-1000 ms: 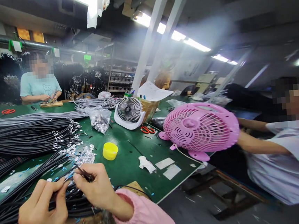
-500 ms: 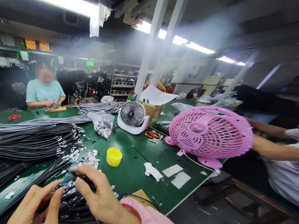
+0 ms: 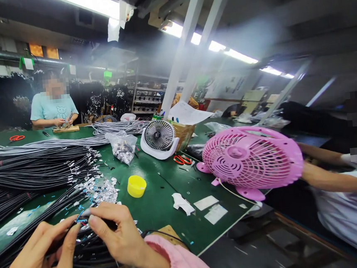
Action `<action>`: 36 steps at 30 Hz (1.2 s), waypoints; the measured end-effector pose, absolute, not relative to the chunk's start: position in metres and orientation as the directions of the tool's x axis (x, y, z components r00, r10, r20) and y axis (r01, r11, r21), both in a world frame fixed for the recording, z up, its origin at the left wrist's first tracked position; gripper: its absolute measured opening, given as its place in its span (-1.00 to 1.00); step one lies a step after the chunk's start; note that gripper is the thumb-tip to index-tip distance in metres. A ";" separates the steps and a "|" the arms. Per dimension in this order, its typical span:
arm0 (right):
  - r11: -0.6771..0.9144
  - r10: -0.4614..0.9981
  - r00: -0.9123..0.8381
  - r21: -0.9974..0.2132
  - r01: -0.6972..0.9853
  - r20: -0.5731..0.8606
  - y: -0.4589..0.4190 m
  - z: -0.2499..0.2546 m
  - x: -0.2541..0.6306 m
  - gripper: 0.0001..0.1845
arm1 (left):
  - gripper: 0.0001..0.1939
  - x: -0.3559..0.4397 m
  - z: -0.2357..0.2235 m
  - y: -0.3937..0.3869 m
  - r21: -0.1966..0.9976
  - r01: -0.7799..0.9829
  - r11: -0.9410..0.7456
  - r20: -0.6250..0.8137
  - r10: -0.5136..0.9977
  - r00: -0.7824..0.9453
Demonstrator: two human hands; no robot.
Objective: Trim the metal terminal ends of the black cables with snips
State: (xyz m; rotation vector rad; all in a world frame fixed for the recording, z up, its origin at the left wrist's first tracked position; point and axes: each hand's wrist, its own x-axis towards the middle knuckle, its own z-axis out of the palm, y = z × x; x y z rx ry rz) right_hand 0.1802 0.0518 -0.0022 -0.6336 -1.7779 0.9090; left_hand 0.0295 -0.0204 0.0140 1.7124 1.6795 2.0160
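Pinching wires [image 3: 81,220] at lower left, left hand [image 3: 41,258] is nearly closed; right hand [image 3: 122,235] curls, hold unclear. Wires seem light, bendy: best gripped near ends.

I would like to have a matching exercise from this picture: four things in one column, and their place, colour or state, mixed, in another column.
1. Black cables
2. Large fan
3. Plastic bag
4. Camera wearer's right hand

A. Clear, with small pieces inside
B. Coming out of a pink sleeve
C. Bunched at the left of the green table
D. Pink, with a handle on top

Pairs: 1-C, 2-D, 3-A, 4-B
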 end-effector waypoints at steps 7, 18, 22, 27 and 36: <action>0.596 0.768 -0.313 -0.803 0.027 0.559 0.048 -0.001 0.180 -0.68 | -0.87 0.024 0.012 -0.018 0.522 0.761 -0.386 0.811 0.502 -0.301; 0.674 0.721 -0.291 -0.735 0.081 0.629 0.044 0.002 0.182 -0.72 | -0.49 0.015 0.038 -0.009 0.506 0.720 -0.474 0.798 0.573 -0.184; 0.667 0.721 -0.312 -0.742 0.071 0.618 0.044 0.002 0.182 -0.70 | -0.26 0.015 0.052 -0.008 0.723 0.559 -0.406 0.584 0.791 -0.182; 0.597 0.754 -0.351 -0.802 0.012 0.556 0.046 0.003 0.183 -0.72 | -0.18 -0.001 0.039 -0.007 0.898 0.413 -0.150 0.224 0.965 -0.136; 0.556 0.757 -0.420 -0.831 0.012 0.500 0.049 0.014 0.177 -0.57 | -0.50 0.007 0.040 -0.014 0.624 0.620 -0.475 0.681 0.721 -0.132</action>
